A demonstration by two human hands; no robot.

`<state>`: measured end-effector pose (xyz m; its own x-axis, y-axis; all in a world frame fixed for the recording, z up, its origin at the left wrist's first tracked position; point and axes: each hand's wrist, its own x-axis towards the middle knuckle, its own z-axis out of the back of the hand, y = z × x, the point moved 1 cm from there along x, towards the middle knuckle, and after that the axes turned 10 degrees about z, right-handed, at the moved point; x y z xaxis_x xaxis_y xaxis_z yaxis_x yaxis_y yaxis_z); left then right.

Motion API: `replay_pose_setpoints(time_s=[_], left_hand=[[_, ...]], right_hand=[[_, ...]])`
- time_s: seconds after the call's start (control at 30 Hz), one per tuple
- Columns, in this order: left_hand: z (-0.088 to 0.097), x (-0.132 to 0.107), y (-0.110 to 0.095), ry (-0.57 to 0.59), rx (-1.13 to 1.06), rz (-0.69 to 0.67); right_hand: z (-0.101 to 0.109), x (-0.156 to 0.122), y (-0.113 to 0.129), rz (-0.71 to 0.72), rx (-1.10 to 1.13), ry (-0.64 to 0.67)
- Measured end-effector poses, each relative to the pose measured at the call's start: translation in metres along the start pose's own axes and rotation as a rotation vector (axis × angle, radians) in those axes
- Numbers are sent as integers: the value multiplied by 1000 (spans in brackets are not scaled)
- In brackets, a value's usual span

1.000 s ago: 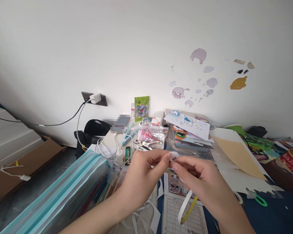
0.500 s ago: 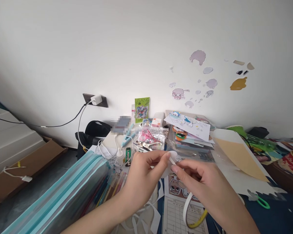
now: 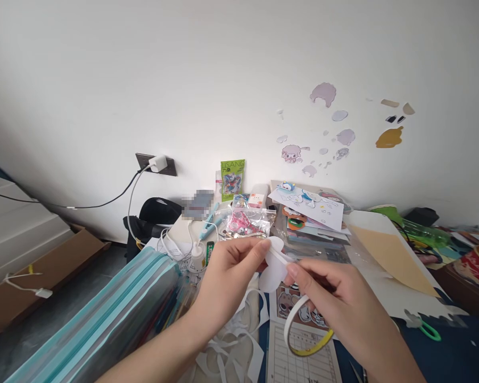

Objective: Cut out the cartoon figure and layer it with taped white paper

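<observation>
A small white paper cutout (image 3: 273, 275) with rounded lobes is pinched between the thumb and fingers of my left hand (image 3: 233, 276). My right hand (image 3: 337, 292) is closed on a roll of white tape (image 3: 292, 322) with a yellow inner side, which hangs below the palm. From the roll side a narrow strip stretches across the cutout to my left thumb. My right thumb and forefinger pinch this strip at the cutout's right edge. Under the hands lie a printed sheet with cartoon faces (image 3: 285, 303) and a grid sheet (image 3: 299, 356).
A teal-edged zip pouch (image 3: 104, 319) with pens lies at left. White paper scraps (image 3: 223, 361) are in front, and green-handled scissors (image 3: 429, 331) at right. Behind stand a glue bottle (image 3: 198, 256), a green packet (image 3: 232, 178) and stacked papers (image 3: 323, 210). Cutouts (image 3: 323, 94) stick to the wall.
My left hand has shifted slightly left, and more of the white cutout now shows between the hands. The strip across it looks longer. The tape roll has swung a little left and up.
</observation>
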<state>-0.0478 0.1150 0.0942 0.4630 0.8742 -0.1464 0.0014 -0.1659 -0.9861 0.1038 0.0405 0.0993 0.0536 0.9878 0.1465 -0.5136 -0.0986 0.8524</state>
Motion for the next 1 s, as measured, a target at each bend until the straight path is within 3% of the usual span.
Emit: replay_pose_setpoints(time_s=[0.37,1.0], left_hand=[[0,-2,0,7,15,-30],[-1,-3,0,13,-21,2]], right_hand=[[1,3,2,47,-38,-13],[1,9,-1,-47,-2,26]])
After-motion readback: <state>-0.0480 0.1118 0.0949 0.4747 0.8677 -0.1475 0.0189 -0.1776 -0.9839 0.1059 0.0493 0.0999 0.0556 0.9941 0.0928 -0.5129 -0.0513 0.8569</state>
